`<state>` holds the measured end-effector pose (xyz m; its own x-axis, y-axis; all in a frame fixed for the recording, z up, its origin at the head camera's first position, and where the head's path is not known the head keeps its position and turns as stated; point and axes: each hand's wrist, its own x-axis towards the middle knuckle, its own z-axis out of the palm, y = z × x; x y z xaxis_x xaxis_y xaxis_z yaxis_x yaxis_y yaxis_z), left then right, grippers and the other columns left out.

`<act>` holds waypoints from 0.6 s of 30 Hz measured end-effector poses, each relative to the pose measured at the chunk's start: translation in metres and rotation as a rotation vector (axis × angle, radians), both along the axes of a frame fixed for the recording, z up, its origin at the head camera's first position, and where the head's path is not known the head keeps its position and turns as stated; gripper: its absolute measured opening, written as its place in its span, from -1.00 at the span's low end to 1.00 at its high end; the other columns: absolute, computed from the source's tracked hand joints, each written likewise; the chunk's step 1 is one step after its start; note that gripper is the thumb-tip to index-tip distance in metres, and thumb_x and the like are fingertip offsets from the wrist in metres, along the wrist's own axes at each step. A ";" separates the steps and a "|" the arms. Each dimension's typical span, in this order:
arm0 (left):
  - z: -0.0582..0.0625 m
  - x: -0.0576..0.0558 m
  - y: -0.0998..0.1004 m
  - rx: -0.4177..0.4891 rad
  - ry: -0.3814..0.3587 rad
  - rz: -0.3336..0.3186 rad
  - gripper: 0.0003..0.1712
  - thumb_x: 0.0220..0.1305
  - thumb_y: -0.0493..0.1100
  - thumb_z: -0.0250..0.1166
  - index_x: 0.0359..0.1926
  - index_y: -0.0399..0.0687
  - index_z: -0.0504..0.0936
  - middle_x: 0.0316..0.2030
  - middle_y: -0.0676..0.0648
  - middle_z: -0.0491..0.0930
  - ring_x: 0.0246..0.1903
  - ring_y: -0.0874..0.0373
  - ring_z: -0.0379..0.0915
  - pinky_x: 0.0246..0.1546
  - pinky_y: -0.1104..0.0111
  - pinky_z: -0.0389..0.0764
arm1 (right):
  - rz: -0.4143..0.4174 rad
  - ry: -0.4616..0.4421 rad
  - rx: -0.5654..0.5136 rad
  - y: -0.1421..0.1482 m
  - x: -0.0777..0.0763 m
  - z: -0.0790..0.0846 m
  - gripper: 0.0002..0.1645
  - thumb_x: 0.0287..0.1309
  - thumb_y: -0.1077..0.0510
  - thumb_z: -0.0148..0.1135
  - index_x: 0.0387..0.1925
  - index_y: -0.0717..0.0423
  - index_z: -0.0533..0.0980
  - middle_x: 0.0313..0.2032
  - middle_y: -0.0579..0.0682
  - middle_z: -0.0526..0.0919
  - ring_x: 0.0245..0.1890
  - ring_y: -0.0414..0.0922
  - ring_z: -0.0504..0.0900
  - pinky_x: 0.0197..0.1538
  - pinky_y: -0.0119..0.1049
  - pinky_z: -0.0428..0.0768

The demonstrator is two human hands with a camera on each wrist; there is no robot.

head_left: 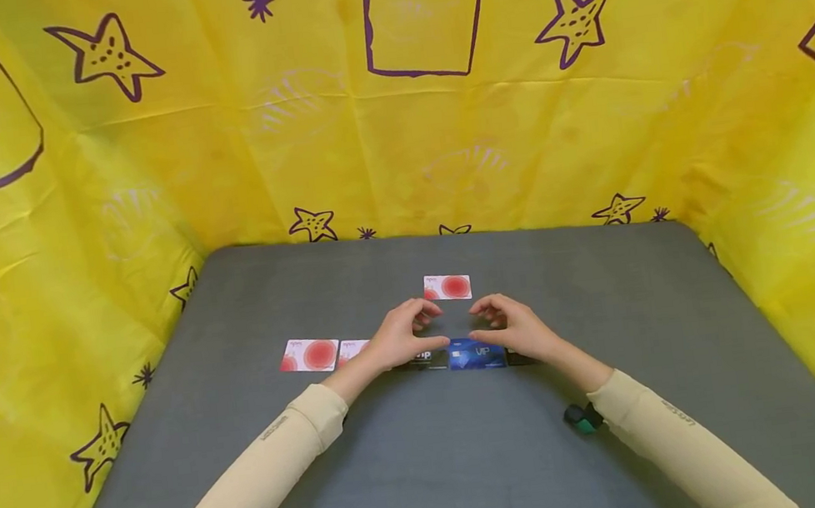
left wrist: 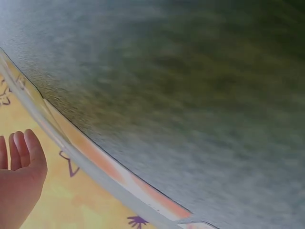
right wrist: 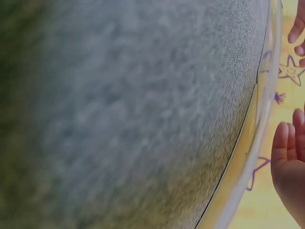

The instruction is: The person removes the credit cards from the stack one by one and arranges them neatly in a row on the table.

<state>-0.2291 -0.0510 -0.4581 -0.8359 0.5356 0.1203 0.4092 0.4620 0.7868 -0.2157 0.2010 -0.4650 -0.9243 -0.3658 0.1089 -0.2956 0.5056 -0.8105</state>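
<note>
Both hands hover around a row of cards, fingers loosely bent and apart, holding nothing. The left hand (head_left: 403, 336) is over a black card (head_left: 429, 360) with white lettering, partly covering it. To its right lies a blue VIP card (head_left: 477, 355); both thumb tips are close to its top edge, and contact cannot be told. The right hand (head_left: 517, 329) partly hides a dark card (head_left: 519, 358). Beyond the hands lies a white card with red circles (head_left: 447, 287). In the wrist views the left hand (left wrist: 21, 176) and right hand (right wrist: 290, 167) show relaxed fingers.
At the row's left lie a white-and-red card (head_left: 309, 355) and a similar card (head_left: 351, 349), partly hidden by the left arm. The grey table (head_left: 431, 461) is bordered by yellow cloth walls (head_left: 336, 153). A dark wristband (head_left: 582, 418) shows by the right sleeve.
</note>
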 end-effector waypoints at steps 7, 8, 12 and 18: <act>-0.002 -0.003 -0.009 0.010 -0.020 0.021 -0.48 0.08 -0.09 0.50 0.03 -0.15 0.54 -0.01 -0.16 0.57 -0.08 0.06 0.48 0.00 0.25 0.53 | 0.011 -0.003 0.000 -0.005 -0.005 -0.001 -0.52 0.03 0.07 0.49 -0.03 0.16 0.55 -0.07 0.06 0.63 -0.12 0.01 0.51 0.00 -0.12 0.53; -0.002 -0.004 -0.010 0.011 -0.024 0.026 -0.48 0.08 -0.10 0.50 0.03 -0.15 0.54 -0.02 -0.16 0.57 -0.08 0.05 0.47 0.00 0.25 0.53 | 0.011 -0.005 0.000 -0.006 -0.006 0.000 -0.52 0.03 0.07 0.49 -0.03 0.17 0.55 -0.08 0.07 0.62 -0.12 0.01 0.51 0.00 -0.11 0.52; -0.003 -0.011 -0.011 0.001 -0.023 0.047 -0.50 0.10 -0.12 0.49 0.03 -0.17 0.54 -0.04 -0.18 0.56 -0.09 0.04 0.47 0.00 0.23 0.53 | 0.004 -0.001 0.017 -0.005 -0.011 -0.002 -0.53 0.03 0.10 0.49 -0.03 0.17 0.55 -0.10 0.06 0.62 -0.14 -0.01 0.50 -0.02 -0.11 0.51; -0.001 -0.022 -0.009 -0.068 -0.028 0.069 -0.46 0.10 -0.13 0.49 0.07 -0.23 0.53 -0.05 -0.18 0.55 -0.10 0.02 0.46 0.00 0.23 0.52 | -0.024 0.001 0.058 -0.002 -0.025 -0.005 -0.53 0.03 0.13 0.49 -0.03 0.18 0.54 -0.13 0.05 0.62 -0.18 -0.03 0.48 -0.06 -0.15 0.49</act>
